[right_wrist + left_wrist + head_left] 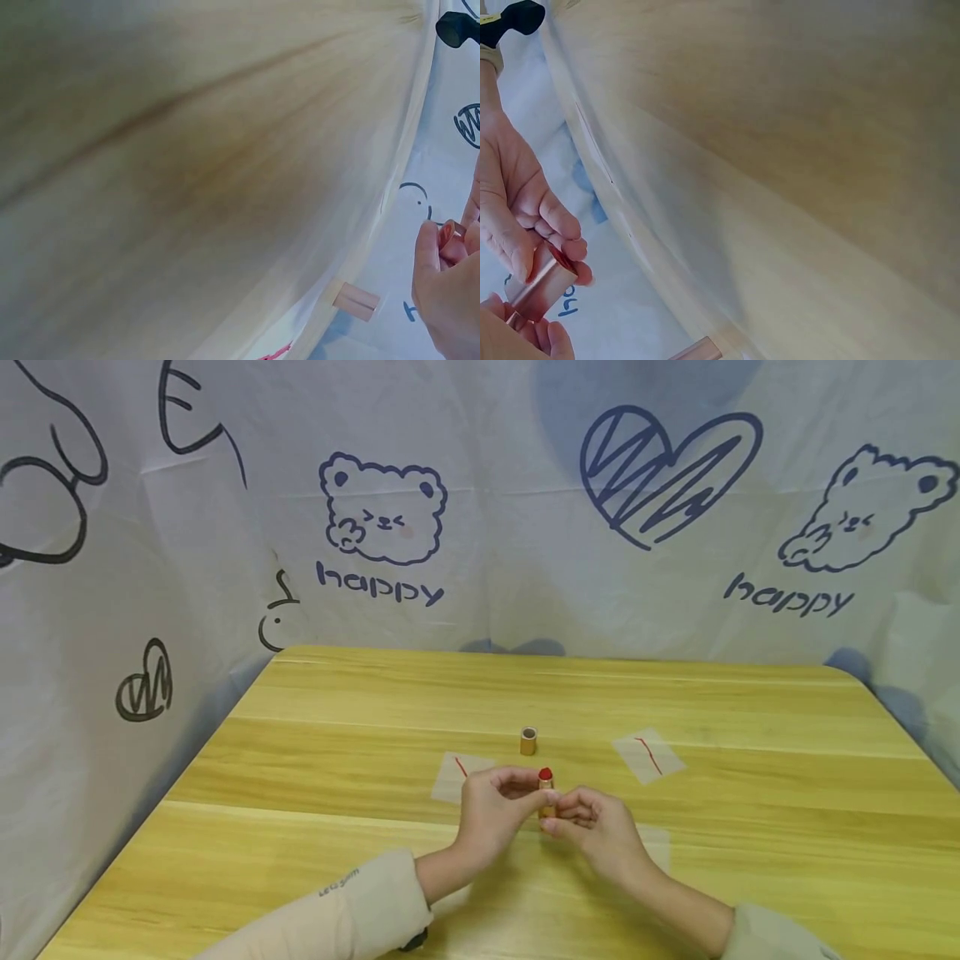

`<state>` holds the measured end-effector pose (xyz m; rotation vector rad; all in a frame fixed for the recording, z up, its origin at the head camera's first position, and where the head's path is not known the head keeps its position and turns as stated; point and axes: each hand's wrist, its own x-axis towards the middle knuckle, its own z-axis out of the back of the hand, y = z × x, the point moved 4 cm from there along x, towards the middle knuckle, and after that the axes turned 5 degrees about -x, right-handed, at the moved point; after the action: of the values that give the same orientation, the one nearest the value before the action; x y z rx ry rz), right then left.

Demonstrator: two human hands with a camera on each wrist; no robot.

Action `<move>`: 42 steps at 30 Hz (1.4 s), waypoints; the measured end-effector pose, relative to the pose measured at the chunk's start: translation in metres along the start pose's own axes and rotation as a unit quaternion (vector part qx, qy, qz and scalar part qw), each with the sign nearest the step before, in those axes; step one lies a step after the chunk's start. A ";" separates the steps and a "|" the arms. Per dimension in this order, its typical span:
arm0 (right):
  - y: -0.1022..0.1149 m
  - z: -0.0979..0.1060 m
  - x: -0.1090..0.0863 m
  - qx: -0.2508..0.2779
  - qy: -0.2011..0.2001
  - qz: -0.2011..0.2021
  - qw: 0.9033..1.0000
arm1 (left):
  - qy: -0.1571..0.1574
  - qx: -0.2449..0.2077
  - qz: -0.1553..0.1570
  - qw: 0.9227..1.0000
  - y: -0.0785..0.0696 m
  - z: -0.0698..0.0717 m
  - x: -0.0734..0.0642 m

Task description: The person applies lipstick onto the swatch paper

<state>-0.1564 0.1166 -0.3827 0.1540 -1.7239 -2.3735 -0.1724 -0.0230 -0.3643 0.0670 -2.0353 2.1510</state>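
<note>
Over the table, a gold lipstick (pixel 547 787) with its red tip showing stands upright between both hands. My left hand (pixel 491 810) holds the tube from the left, thumb across its front. From the right, my right hand (pixel 603 835) pinches the lower part between thumb and fingers. In the left wrist view the shiny tube (pixel 546 283) sits in the left fingers, with the other hand's fingertips at its base. A gold cap (pixel 528 742) stands behind the hands, its hollow end up. The right wrist view shows this cap (pixel 357 301) beside the right hand (pixel 450 289).
A paper square (pixel 648 757) with a red stroke lies at right. Another marked square (pixel 447 779) is partly behind the left hand, and a third pale square (pixel 657 847) shows beside the right wrist. The wooden table (pixel 300 760) meets a printed cloth (pixel 510 568) behind.
</note>
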 end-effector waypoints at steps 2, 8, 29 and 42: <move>0.000 0.000 0.000 0.007 0.008 0.004 1.000 | 0.000 -0.009 -0.003 1.000 -0.001 0.000 0.000; 0.001 0.003 0.002 0.036 0.046 0.014 0.998 | 0.038 -0.055 -0.007 0.998 0.000 -0.001 0.004; 0.001 0.004 0.002 0.017 0.097 0.019 0.995 | 0.217 -0.097 -0.010 0.971 0.001 0.005 0.014; 0.000 0.004 0.002 0.013 0.093 0.012 0.996 | 0.205 -0.083 -0.002 0.975 0.002 0.004 0.013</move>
<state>-0.1589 0.1201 -0.3814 0.3441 -1.6601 -2.2426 -0.1861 -0.0258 -0.3642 -0.3651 -1.9490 1.7958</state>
